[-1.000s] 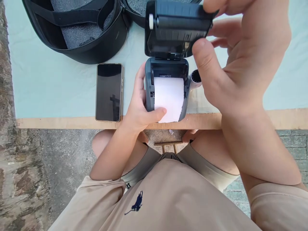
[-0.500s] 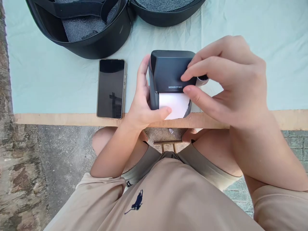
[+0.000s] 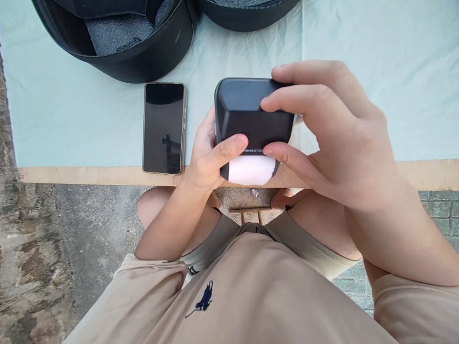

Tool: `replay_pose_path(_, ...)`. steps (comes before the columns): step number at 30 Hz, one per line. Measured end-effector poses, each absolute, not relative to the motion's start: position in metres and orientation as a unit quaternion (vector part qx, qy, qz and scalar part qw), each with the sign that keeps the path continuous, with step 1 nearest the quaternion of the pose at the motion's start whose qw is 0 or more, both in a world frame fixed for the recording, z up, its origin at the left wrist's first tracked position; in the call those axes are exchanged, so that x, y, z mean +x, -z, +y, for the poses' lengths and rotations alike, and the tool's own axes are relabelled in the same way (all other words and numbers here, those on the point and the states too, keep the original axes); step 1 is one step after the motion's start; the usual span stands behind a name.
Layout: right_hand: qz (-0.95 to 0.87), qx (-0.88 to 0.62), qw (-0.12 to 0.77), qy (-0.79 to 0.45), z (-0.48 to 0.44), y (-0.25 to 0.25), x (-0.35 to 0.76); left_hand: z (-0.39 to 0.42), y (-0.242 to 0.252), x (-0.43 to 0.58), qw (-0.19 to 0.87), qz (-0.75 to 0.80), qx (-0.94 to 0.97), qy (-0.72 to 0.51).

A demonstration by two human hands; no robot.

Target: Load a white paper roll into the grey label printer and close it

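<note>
A black label printer (image 3: 256, 122) with NIIMBOT lettering is held over the table's front edge. White label paper (image 3: 251, 170) sticks out below its lid, with a dark uneven patch at its right end. My left hand (image 3: 211, 157) grips the printer's left side, its thumb lying on the front face and its other fingers hidden behind. From the right, my right hand (image 3: 337, 129) touches the lid, fingertips on the top and thumb at the lower right edge. Those fingers are curved around the lid's corner.
A smartphone (image 3: 164, 128) with a dark screen lies left of the printer. An open black zip case (image 3: 143, 62) with grey foam stands at the back left. Pale green cloth (image 3: 412, 95) covers the table, whose wooden edge (image 3: 89, 175) runs above my knees.
The printer has moved slightly left and tilted, so more of its top shows. My left thumb has shifted from the paper up onto the lid. My right fingers have spread wider over it.
</note>
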State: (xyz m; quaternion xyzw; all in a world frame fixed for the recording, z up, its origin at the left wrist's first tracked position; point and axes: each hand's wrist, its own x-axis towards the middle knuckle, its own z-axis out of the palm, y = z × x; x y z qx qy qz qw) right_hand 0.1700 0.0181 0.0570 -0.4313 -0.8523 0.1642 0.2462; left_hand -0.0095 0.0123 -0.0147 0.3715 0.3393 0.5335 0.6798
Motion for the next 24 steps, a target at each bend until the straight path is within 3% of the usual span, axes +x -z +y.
replay_pose_path(8, -0.859, -0.421, 0.253, -0.143, 0.021, -0.053, 0.173, 0.016, 0.016, -0.012, 0.717, 0.246, 0.379, -0.531)
replay_pose_path(17, -0.867, -0.419, 0.243, -0.118, 0.02, -0.051, 0.175, 0.015, 0.008, -0.008, 0.661, 0.358, 0.318, -0.578)
replay_pose_path(24, -0.877, -0.395, 0.251, -0.108, 0.021, -0.055, 0.177, 0.016, 0.002, -0.008, 0.677, 0.389, 0.319, -0.538)
